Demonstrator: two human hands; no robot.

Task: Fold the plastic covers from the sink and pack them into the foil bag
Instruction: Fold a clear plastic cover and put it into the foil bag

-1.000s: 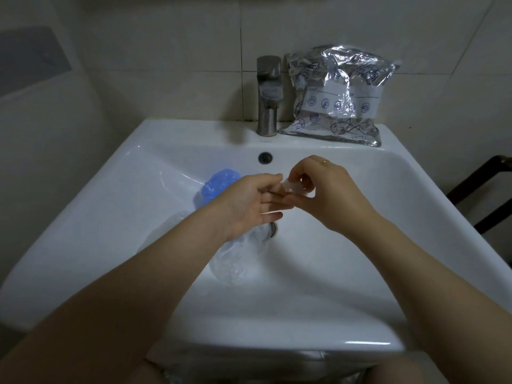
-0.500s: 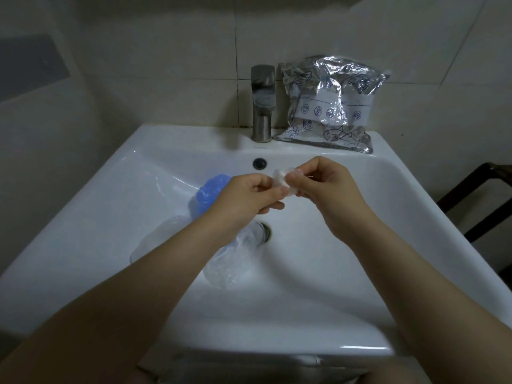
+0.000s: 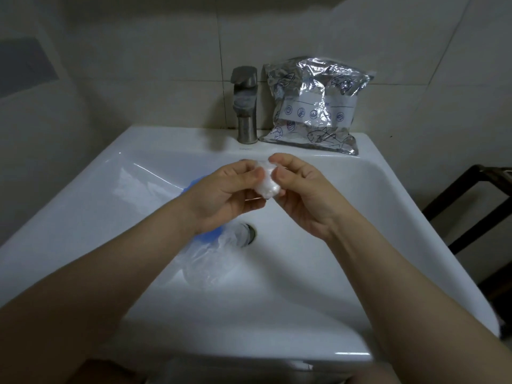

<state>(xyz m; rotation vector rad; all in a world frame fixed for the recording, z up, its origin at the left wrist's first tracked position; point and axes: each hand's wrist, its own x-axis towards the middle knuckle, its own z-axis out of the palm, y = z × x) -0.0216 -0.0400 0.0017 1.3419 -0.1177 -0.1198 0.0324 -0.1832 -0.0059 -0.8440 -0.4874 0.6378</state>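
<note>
- The left hand [image 3: 221, 196] and the right hand [image 3: 303, 195] meet above the middle of the white ceramic sink [image 3: 401, 206], both raised over the basin.
- Between them sits a small, tightly folded wad of clear plastic cover [image 3: 266, 182], whitish where its layers bunch together.
- The grip of the left hand is clamped on the wad: thumb and curled fingers pinch its left edge.
- The grip of the right hand is likewise clamped on the wad, thumb on the near side and fingers curled over the top and far side.
- Down in the basin lies a second crumpled clear plastic cover [image 3: 210, 261], spread from beside the round metal drain [image 3: 249, 234] toward the near wall; its end lies partly over the drain.
- A blue plastic cover [image 3: 209, 234] lies just left of the drain, mostly hidden under the left wrist; a further bit of blue shows beyond the left hand.
- A thin clear sheet [image 3: 146, 187] seems to lie on the left slope of the basin, though glare makes it hard to be sure.
- The crinkled silver foil bag [image 3: 313, 106] with blue fish drawings and a white label band stands on the sink's back ledge, leaning against the tiled wall [image 3: 166, 51], just right of the brushed metal tap [image 3: 245, 103].
- Whether the bag's top is open cannot be told.
- A dark wooden frame [image 3: 471, 206] stands to the right of the sink.
</note>
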